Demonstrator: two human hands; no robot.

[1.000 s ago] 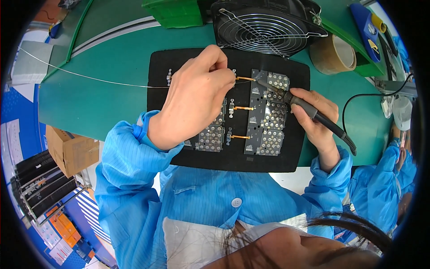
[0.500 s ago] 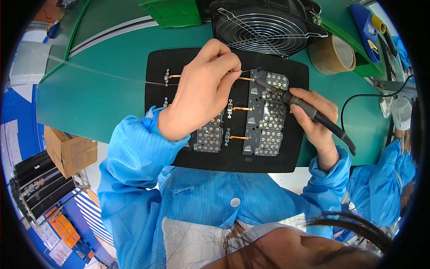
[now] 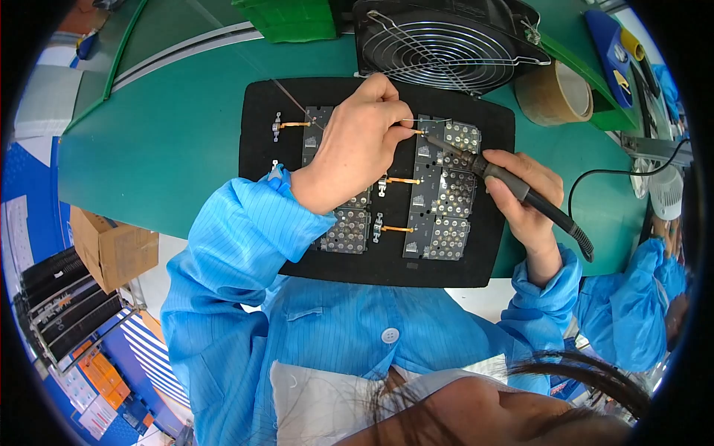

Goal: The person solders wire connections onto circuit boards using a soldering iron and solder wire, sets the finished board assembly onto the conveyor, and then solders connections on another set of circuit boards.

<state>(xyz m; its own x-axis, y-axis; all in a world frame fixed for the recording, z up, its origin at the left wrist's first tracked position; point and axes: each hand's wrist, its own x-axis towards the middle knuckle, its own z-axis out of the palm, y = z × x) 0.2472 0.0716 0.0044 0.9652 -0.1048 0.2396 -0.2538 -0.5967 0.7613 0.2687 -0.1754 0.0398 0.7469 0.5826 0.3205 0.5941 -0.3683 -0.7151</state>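
Upper left of centre, an orange ribbon [image 3: 296, 124] reaches a circuit board [image 3: 316, 120]; mid-frame, our left hand [image 3: 351, 152] pinches thin wire [image 3: 433, 120]; rightward, three ribbons [image 3: 404, 180] reach more boards [image 3: 459, 193]; which are finished, we cannot tell; our right hand [image 3: 526, 217] grips a soldering iron [image 3: 507, 178], aimed at the topmost.

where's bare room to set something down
Free: the green tabletop left of the rectangular black mat, beyond the blue left sleeve. Crowded: the mat, holding dark circuit boards, the left hand above, right hand at its edge; behind it, the black round-grilled fan.
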